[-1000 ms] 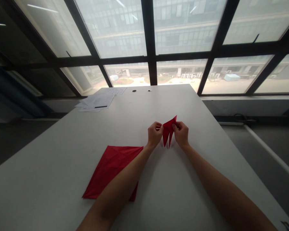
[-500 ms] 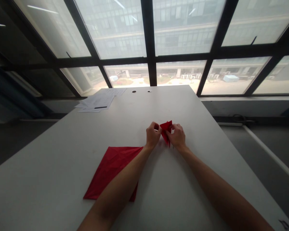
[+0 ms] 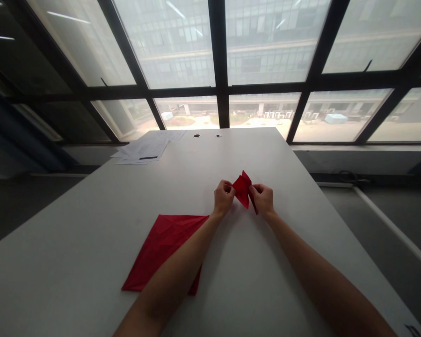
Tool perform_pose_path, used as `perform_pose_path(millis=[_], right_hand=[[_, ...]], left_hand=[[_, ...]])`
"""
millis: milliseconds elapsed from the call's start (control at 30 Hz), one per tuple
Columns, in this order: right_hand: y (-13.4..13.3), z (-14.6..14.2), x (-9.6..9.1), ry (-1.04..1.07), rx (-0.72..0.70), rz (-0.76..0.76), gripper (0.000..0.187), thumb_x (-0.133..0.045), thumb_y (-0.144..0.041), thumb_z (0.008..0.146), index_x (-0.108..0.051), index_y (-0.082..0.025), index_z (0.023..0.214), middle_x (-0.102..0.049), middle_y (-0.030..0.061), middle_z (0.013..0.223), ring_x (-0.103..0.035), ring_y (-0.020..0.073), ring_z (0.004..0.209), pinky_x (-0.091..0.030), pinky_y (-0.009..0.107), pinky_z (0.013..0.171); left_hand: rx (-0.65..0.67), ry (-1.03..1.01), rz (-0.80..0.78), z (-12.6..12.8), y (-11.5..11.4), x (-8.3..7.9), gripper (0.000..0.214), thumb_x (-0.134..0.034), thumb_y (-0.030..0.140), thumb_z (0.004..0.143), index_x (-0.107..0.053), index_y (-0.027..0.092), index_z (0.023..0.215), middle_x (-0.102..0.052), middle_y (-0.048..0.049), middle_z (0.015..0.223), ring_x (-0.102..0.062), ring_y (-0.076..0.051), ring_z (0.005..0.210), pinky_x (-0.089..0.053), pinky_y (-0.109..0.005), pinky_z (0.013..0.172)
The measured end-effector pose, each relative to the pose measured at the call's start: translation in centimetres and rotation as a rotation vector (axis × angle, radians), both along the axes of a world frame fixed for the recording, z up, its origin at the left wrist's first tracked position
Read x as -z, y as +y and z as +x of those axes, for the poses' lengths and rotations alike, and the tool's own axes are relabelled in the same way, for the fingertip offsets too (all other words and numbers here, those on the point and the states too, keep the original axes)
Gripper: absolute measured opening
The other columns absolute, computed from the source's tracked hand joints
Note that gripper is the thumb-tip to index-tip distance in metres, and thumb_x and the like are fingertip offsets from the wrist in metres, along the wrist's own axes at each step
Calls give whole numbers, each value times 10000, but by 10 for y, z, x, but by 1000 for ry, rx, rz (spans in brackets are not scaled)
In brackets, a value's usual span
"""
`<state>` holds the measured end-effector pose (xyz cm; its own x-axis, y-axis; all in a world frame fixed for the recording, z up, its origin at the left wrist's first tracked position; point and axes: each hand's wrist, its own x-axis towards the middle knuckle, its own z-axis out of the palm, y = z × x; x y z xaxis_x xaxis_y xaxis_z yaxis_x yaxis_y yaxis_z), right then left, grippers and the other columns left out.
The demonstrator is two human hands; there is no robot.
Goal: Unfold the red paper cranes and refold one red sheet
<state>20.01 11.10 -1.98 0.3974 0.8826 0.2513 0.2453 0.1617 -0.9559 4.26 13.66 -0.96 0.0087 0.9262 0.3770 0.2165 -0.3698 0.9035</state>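
Note:
A small piece of folded red paper (image 3: 241, 189) is held just above the table between my two hands. Its left corner is pinched in the fingers of my left hand (image 3: 224, 196). On the other side, my right hand (image 3: 262, 197) grips the right edge with thumb and fingers. Pointed flaps stick up at the top and hang down at the bottom. A larger creased red sheet (image 3: 164, 243) lies flat on the table, partly covered by my left forearm.
The white table (image 3: 196, 173) reaches toward a large window (image 3: 259, 42) with dark frames. At its far left lie several loose papers (image 3: 143, 146) with a dark strip (image 3: 148, 157) on them. Two small round holes are near the far edge.
My right hand has shifted slightly right and its fingers have closed in on the paper's edge. The folded paper has spread, with its flaps further apart. The large sheet stays put.

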Motion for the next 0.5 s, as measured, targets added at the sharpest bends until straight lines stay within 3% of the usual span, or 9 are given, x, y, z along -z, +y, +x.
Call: perform_pose_path(millis=[167,333,500], right_hand=[[6,1,4,84,-61,11,451,-601,-579,798,-713,-143,831,-746,90,776,-662,207,679,-518,308,631],[4,2,4,51,-71,29,427,-569,-536,832,-610,-174,1054,-711,40,711,-642,193,609,-487,286,548],[-4,-1,-3,-113,-31,62,269,-560,-466,856,-633,-209,889,-698,47,772,-626,196,693,-462,299,654]], left_hand=[[70,-83,-113,-1,9,6,222,-609,216,781,-609,144,990,-637,6,643,-569,-120,535,-406,-202,502],[128,-137,-143,-2,10,4,240,-590,233,798,-607,135,1017,-625,4,651,-567,-118,544,-415,-204,510],[160,-127,-121,-3,8,2,241,-590,197,787,-611,144,1021,-605,17,643,-558,-117,556,-427,-209,535]])
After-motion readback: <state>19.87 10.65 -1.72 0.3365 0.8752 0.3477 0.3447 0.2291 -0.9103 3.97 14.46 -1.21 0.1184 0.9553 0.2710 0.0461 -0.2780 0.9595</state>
